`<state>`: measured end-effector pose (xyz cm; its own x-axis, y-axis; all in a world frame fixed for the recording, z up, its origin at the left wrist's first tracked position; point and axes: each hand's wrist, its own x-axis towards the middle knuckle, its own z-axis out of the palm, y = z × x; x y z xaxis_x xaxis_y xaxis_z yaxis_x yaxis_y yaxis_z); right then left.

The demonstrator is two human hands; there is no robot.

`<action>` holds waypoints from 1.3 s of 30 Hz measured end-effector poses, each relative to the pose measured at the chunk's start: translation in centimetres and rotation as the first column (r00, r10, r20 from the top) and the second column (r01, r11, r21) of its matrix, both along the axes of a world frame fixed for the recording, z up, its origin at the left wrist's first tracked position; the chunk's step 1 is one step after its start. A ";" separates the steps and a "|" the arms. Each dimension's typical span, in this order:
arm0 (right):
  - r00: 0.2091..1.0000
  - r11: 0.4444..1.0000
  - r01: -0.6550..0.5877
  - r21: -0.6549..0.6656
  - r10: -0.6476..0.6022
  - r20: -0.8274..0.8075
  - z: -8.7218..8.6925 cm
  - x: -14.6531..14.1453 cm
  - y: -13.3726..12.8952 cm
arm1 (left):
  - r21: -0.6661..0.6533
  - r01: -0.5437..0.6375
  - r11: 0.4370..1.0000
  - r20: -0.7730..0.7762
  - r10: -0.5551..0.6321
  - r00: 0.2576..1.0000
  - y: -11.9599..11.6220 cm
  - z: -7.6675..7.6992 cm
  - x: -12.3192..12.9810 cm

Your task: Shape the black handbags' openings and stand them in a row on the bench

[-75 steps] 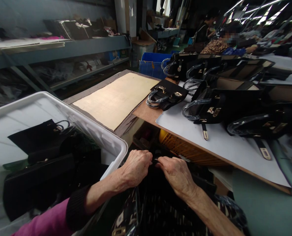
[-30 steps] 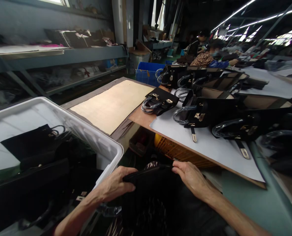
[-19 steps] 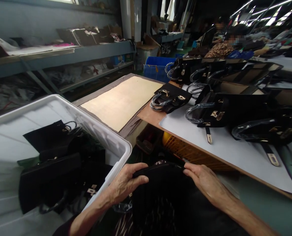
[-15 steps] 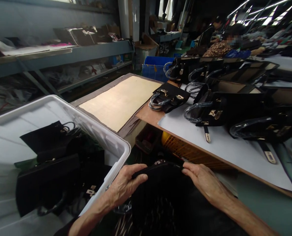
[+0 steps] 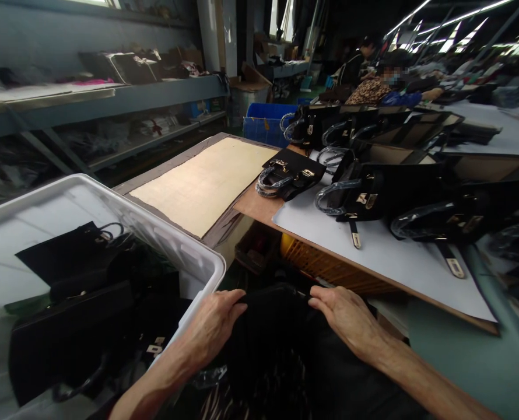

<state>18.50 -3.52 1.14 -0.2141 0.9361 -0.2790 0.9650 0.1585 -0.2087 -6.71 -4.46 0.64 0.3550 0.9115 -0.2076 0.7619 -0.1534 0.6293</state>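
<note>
Left hand [image 5: 216,321] and right hand [image 5: 349,321] have drawn apart since the earlier view, when they nearly met. To the left of the left fingers [image 5: 234,296] stands a white bin [image 5: 185,256] with black bags [image 5: 76,326] inside. Those fingers pinch the upper edge of a black article [image 5: 277,326] held between both hands, its full shape lost in the dark; the right fingers [image 5: 321,293] grip its other end. Beyond them and rightward, black handbags [image 5: 399,189] with wrapped handles stand on a bench [image 5: 253,205].
</note>
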 end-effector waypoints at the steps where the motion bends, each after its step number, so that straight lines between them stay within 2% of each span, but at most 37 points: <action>1: 1.000 1.000 -0.006 0.006 0.006 0.004 0.1 -0.1 0.0 | 0.049 0.031 0.998 -0.067 -0.028 0.997 0.2 0.1 0.3; 4: 0.999 1.000 -0.017 0.011 0.017 0.027 0.3 -0.5 0.2 | 0.116 0.160 0.980 -0.255 -0.127 0.959 0.8 0.2 1.7; 6: 0.999 1.000 -0.013 0.004 0.012 0.046 0.5 -0.8 0.3 | 0.144 0.222 0.964 -0.296 -0.173 0.939 1.0 -0.2 2.9; 10: 0.998 1.000 -0.008 -0.011 0.009 0.058 1.1 -1.5 0.5 | 0.231 0.265 0.936 -0.176 -0.228 0.958 1.8 -1.5 4.7; 14: 0.997 0.999 0.003 -0.033 0.000 0.079 1.5 -1.8 0.5 | 0.162 0.400 0.902 -0.132 -0.382 0.915 3.5 -1.5 5.7; 16: 0.998 0.999 0.003 -0.037 0.000 0.070 1.5 -1.8 0.5 | 0.133 0.436 0.890 -0.132 -0.420 0.898 4.2 -1.2 6.0; 20: 0.998 1.000 -0.001 -0.031 0.003 0.066 1.1 -1.6 0.5 | 0.113 0.389 0.914 -0.080 -0.382 0.921 4.8 -1.2 6.2; 26: 0.998 0.999 0.009 -0.033 -0.007 0.068 0.9 -1.3 0.7 | 0.160 0.380 0.911 0.022 -0.388 0.921 5.2 -2.5 6.5; 30: 0.996 1.000 -0.007 -0.023 0.009 0.094 0.7 -1.2 0.6 | 0.158 0.289 0.944 0.115 -0.308 0.944 5.7 -3.2 6.7; 34: 0.993 0.999 -0.038 -0.028 0.041 0.112 0.3 -1.6 0.3 | 0.129 0.251 0.959 0.134 -0.267 0.954 5.9 -3.2 6.9; 39: 0.987 0.998 -0.056 0.022 0.052 0.155 -0.5 -2.3 -0.1 | 0.155 0.263 0.952 0.111 -0.282 0.953 5.6 -3.0 7.0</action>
<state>16.24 -3.64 0.60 -0.2204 0.9319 -0.2880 0.9753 0.2143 -0.0530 0.28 1.19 -2.31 0.6093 0.7926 -0.0227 0.5916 -0.4354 0.6786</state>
